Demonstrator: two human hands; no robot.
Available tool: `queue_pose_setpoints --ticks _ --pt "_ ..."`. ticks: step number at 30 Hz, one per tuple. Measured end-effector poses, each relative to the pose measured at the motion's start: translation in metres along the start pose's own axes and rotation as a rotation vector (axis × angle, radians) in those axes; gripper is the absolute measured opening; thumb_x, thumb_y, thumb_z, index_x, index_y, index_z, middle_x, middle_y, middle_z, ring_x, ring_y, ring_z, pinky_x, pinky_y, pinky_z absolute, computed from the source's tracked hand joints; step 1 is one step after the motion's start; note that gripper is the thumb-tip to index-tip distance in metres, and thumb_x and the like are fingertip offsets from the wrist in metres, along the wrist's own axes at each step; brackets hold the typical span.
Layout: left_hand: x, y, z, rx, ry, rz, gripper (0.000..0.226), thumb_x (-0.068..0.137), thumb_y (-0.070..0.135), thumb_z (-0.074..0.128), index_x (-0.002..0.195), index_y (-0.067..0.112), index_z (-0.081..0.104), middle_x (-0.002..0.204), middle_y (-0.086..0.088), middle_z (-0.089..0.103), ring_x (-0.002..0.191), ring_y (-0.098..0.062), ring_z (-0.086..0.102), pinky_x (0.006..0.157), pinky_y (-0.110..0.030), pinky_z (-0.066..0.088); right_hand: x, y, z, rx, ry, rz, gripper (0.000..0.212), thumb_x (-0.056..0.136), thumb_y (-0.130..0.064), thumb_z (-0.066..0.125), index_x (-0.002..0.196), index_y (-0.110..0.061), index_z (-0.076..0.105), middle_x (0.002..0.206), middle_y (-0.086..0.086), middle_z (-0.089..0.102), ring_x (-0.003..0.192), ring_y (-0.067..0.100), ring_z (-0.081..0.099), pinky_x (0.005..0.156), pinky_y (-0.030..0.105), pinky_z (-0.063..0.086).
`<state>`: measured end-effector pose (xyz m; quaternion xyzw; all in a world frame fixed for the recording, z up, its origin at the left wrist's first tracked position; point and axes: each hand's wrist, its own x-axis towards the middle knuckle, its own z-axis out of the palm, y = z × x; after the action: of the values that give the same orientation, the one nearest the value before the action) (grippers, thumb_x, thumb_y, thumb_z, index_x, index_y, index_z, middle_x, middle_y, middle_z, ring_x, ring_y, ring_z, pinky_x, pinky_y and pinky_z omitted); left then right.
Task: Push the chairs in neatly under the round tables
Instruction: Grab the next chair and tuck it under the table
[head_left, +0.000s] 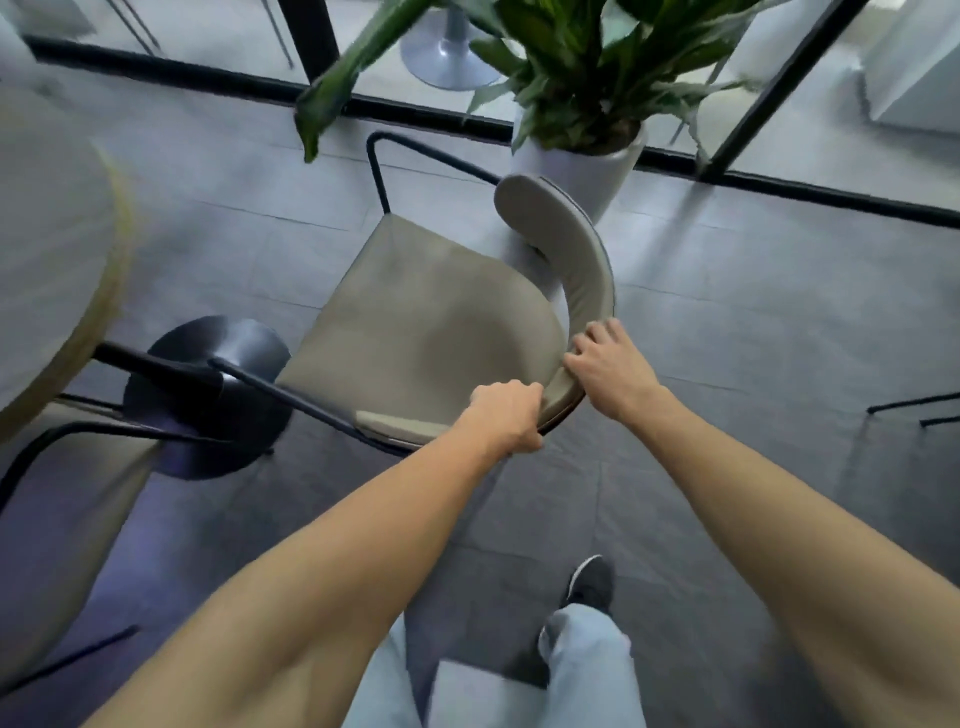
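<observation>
A beige padded chair (431, 322) with a thin black metal frame stands in the middle of the floor, its curved backrest (576, 260) toward me. My left hand (506, 415) grips the near end of that backrest. My right hand (608, 366) holds the backrest a little farther along, fingers curled over its top edge. The round table (57, 249) with a pale wooden rim fills the left edge, and its black disc base (208, 395) sits left of the chair seat. The chair's seat points toward the table but lies outside the tabletop.
A second beige chair (57, 519) sits at lower left under the table edge. A white pot with a leafy plant (582, 161) stands just behind the chair, by black-framed glass panels. Black chair legs (914, 410) show at right. My foot (589, 582) is on the grey tiles.
</observation>
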<state>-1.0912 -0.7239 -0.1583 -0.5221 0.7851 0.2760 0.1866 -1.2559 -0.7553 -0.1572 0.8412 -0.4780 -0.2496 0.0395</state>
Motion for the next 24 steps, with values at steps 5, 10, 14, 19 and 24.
queue_pose_setpoints --ticks 5,10,14,19,24 --pt "0.001 0.018 -0.006 -0.165 -0.005 -0.178 0.039 0.076 0.033 0.07 0.11 0.015 0.061 0.109 -0.008 0.062 0.099 -0.031 0.063 0.073 -0.034 0.051 0.004 0.023 0.011 -0.053 0.056 -0.226 0.027 0.091 -0.014 0.051 0.113 -0.021 0.065 0.115 0.004 0.065 0.116 0.03 0.052 0.111 0.044 0.027" --pt "0.002 0.037 0.002 -0.199 0.039 -0.331 0.033 0.076 0.034 0.067 0.103 0.016 0.062 0.106 -0.008 0.062 0.1 -0.034 0.064 0.081 -0.04 0.055 0.01 0.038 0.01 -0.101 0.082 -0.33 0.027 0.09 -0.013 0.05 0.111 -0.022 0.065 0.113 0.003 0.068 0.112 0.029 0.056 0.1 0.041 0.035" --pt "0.008 0.039 0.009 -0.205 0.028 -0.416 0.032 0.077 0.032 0.066 0.105 0.017 0.061 0.102 -0.007 0.058 0.101 -0.036 0.062 0.083 -0.049 0.056 0.041 0.049 0.013 -0.156 0.017 -0.405 0.029 0.09 -0.017 0.052 0.11 -0.029 0.069 0.114 0.0 0.069 0.113 0.026 0.056 0.1 0.039 0.034" --pt "0.016 0.038 -0.003 -0.166 -0.069 -0.431 0.024 0.068 0.017 0.065 0.092 0.016 0.066 0.079 -0.001 0.052 0.083 -0.03 0.064 0.075 -0.046 0.06 0.065 0.056 0.022 -0.191 -0.109 -0.568 0.049 0.08 -0.02 0.056 0.123 -0.042 0.06 0.118 -0.011 0.067 0.115 0.019 0.057 0.094 0.037 0.037" --pt "0.013 0.055 -0.006 -0.2 -0.129 -0.503 0.036 0.082 0.015 0.063 0.118 0.013 0.06 0.107 -0.004 0.051 0.109 -0.032 0.058 0.088 -0.055 0.054 0.06 0.058 0.019 -0.167 -0.081 -0.601 0.046 0.082 -0.017 0.054 0.12 -0.042 0.062 0.115 -0.011 0.069 0.113 0.02 0.061 0.092 0.038 0.034"
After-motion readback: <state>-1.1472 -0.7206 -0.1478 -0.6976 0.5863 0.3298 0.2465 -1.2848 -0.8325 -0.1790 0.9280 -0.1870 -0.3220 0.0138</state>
